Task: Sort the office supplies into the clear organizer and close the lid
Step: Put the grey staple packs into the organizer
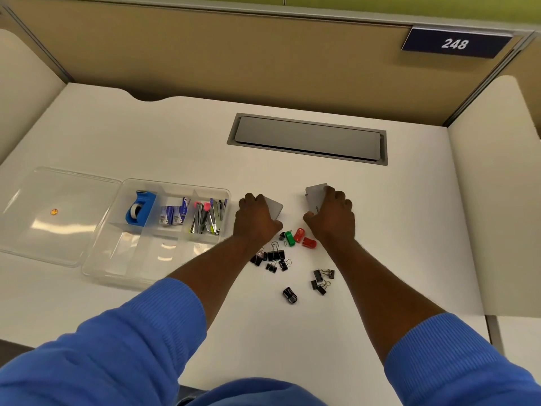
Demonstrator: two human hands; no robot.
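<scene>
- Two bare hands are out over the white surface (395,230), each in a blue sleeve (164,317) pushed up the forearm.
- The left hand (257,219) has its grip curled round a flat grey card (274,208), whose far right corner shows past the knuckles.
- The right hand (332,218) has its grip closed on a second grey card (315,197). This card is tilted, with a little dark print near the thumb.
- The clear organizer (137,276) lies at the left of the surface, near the left hand. It is a see-through plastic tray split into compartments by thin walls.
- Its lid (58,230) is laid open flat to the left and joins the tray's left edge. A small orange sticker (54,211) shows on it.
- In the far row of compartments, from left to right:
  - a blue tape dispenser (140,208) with a white roll
  - small blue-and-white staple boxes (174,214)
  - a bundle of slim metal tools (208,216) with pink and yellow ends
- Between the two wrists lie a green plastic piece (289,238), an orange-red one (299,235) and a red one (309,243), close together.
- Nearer the person, black binder clips (273,257) with wire handles lie in a loose cluster beside the left forearm. A smaller cluster of clips (322,279) lies beside the right forearm.
- One small black ribbed piece (289,295) sits alone, nearest the person.
- Further back, a grey cable hatch (307,139) is set into the surface, and a dark plate reading 248 (455,43) hangs on the partition.
</scene>
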